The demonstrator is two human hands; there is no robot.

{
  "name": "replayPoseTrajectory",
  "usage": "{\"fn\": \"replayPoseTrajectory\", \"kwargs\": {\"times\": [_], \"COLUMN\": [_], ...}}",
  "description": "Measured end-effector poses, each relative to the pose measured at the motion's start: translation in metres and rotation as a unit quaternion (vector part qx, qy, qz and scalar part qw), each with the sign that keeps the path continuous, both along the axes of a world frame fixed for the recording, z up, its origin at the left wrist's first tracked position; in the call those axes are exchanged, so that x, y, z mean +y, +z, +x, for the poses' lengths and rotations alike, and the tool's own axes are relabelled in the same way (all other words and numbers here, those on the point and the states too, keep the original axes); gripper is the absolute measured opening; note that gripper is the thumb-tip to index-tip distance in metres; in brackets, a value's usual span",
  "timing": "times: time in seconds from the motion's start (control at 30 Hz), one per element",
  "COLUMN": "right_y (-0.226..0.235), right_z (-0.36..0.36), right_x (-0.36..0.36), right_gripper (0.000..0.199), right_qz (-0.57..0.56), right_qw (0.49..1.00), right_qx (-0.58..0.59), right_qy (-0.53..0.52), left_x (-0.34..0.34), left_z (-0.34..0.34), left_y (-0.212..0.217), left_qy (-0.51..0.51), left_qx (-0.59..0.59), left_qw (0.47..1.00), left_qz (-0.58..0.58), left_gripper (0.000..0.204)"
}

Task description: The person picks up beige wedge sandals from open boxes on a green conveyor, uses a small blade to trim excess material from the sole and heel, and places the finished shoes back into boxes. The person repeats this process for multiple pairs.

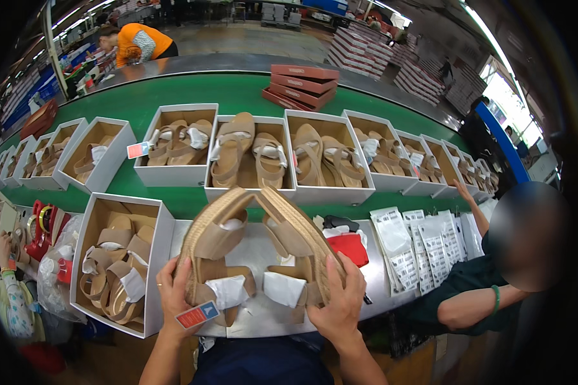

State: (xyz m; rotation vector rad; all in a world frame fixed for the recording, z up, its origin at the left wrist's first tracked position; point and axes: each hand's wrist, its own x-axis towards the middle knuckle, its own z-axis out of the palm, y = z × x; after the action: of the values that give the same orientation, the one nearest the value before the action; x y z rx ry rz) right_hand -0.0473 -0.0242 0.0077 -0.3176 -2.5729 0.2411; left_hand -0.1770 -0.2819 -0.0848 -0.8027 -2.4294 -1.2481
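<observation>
Each hand grips one tan wedge sandal by its woven sole, and the two lean together at the toes. My left hand (175, 292) is closed round the left sandal (218, 240), from which a red and blue hang tag (198, 315) dangles. My right hand (340, 292) is closed round the right sandal (292, 237). White paper wraps the straps of both. Beyond them stands an open white box (289, 192) on the green belt, with another pair inside. To my left, a tilted white box (159, 256) holds more tan sandals (117, 269).
Open shoe boxes line the green belt (192, 196); red-brown lids (302, 86) are stacked behind. Labelled white packets (417, 247) and a red cloth (349, 250) lie on the metal table (196, 327). A co-worker's arm (472, 308) is close at right; another person's hand (5, 247) is at far left.
</observation>
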Motion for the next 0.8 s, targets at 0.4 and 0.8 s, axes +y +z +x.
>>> {"fn": "replayPoseTrajectory", "kwargs": {"times": [0.4, 0.8], "right_y": [0.001, -0.02], "right_z": [0.039, 0.026], "right_x": [0.061, -0.039], "right_gripper": [0.074, 0.04], "right_qz": [0.145, -0.364], "right_qw": [0.975, 0.915], "right_qx": [0.091, 0.158], "right_qy": [0.139, 0.073], "left_x": [-0.037, -0.014], "left_z": [-0.025, 0.029], "left_y": [-0.006, -0.048], "left_qy": [-0.086, -0.143], "left_qx": [0.151, -0.674], "left_qw": [0.983, 0.538], "left_qz": [0.066, 0.486], "left_gripper": [0.076, 0.055]}}
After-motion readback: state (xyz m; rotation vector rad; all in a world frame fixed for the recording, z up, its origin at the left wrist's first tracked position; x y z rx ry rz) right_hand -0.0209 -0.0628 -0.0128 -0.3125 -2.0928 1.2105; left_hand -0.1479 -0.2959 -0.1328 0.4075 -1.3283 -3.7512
